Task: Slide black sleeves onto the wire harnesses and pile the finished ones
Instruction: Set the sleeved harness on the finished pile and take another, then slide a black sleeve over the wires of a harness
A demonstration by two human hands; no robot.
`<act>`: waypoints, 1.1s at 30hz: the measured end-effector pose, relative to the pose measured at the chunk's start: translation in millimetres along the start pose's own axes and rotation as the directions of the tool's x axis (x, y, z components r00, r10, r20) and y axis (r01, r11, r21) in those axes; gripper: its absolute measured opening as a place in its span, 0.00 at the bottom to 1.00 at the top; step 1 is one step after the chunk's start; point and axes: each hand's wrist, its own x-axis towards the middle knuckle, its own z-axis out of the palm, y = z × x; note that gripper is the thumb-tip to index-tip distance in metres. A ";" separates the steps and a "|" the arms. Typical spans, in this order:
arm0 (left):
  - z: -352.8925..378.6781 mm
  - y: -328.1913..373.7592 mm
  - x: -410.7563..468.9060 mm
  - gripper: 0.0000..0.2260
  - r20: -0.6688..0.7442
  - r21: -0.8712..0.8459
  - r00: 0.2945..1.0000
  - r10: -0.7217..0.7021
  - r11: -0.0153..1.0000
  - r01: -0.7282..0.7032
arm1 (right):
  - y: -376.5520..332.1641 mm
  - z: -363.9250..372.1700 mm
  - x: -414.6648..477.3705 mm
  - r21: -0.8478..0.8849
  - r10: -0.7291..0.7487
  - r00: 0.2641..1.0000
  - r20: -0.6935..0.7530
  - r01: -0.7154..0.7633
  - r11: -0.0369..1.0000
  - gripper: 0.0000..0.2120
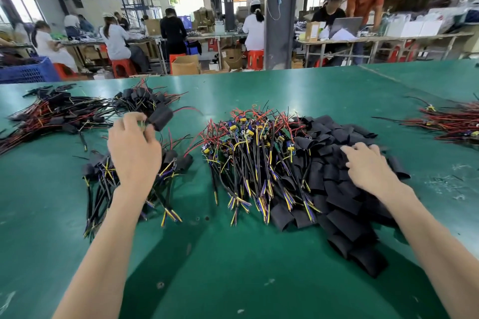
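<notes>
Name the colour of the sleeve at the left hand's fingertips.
Black: the sleeve held by the left hand, in the head view.

The table [233, 254] is covered in plain green, and the heaped sleeves [344, 204] are seen in matt black throughout. The harnesses [248, 158] in the middle heap are made up of red, black, yellow and blue wires, and the sleeved harness [159, 118] held aloft is shown black with a red wire trailing. Behind, the stools [124, 66] are coloured orange-red and a crate [28, 71] blue.

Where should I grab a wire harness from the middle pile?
Pinch one black cable near its striped tips, coming from the near side. Those ends fan out loose toward you, while the far ends with red wires look tangled together.
</notes>
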 end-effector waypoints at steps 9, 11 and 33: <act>11.9 -39.4 -5.9 0.19 0.083 0.353 0.949 -0.303 0.900 0.256 | -7.5 4.6 -2.4 -0.097 0.001 0.998 -0.067 -0.008 0.995 0.17; 13.5 -32.0 -8.3 0.22 0.026 0.338 0.962 -0.272 0.908 0.248 | -9.5 4.9 -3.6 -0.121 -0.007 0.997 -0.077 -0.002 0.993 0.17; 62.5 -19.2 -23.5 0.13 0.450 0.530 0.893 0.025 0.797 -0.289 | -23.6 1.0 -10.9 0.009 -0.040 0.986 -0.159 0.042 0.999 0.14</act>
